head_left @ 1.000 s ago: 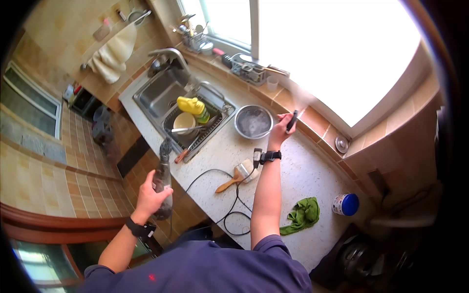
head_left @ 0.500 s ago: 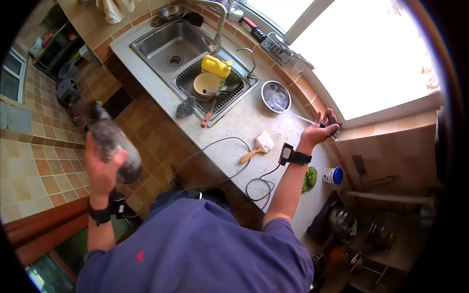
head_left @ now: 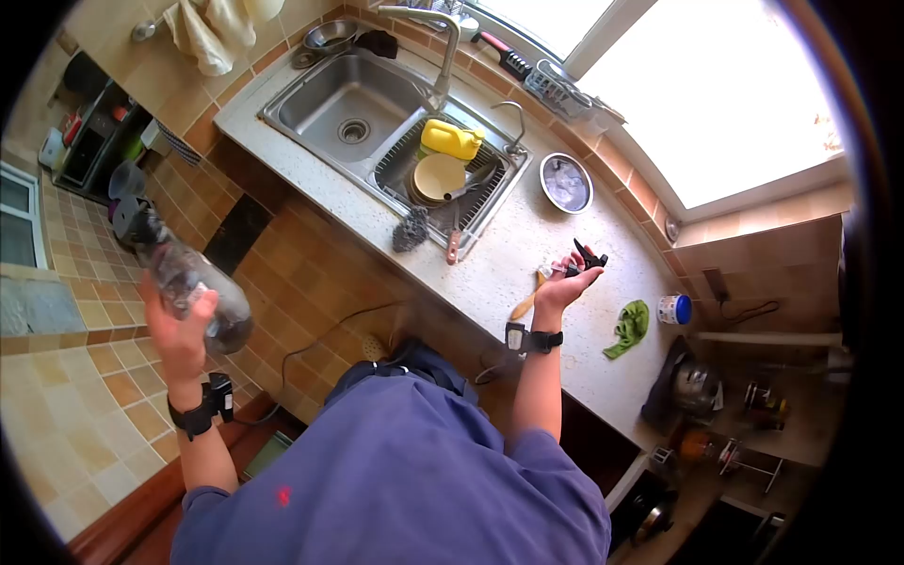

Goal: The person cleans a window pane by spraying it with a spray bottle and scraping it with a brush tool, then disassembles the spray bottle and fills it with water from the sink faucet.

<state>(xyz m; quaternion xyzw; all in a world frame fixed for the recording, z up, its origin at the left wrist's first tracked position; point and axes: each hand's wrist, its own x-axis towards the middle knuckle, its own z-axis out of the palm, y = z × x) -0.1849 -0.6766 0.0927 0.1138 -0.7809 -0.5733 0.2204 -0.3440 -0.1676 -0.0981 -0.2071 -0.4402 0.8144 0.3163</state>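
My left hand is wrapped round a clear plastic bottle, tilted above the floor left of the counter. Its narrow neck points up and away; whatever is inside is hard to make out. Over the counter, my right hand is closed on a black trigger spray head, palm turned up. Beneath that hand lies a paintbrush, with only its wooden handle showing. A metal bowl with something pale and shiny in it stands beyond my right hand.
A double sink holds a yellow jug, stacked plates and utensils. A grey scrubber sits by its edge. Right of my hand are a green cloth and a blue-lidded tub. A cable hangs near my waist.
My right hand has drawn back from the window side with the spray head, and the pale tube reaching towards the bowl no longer shows. My left hand still holds the bottle. The view has shifted.
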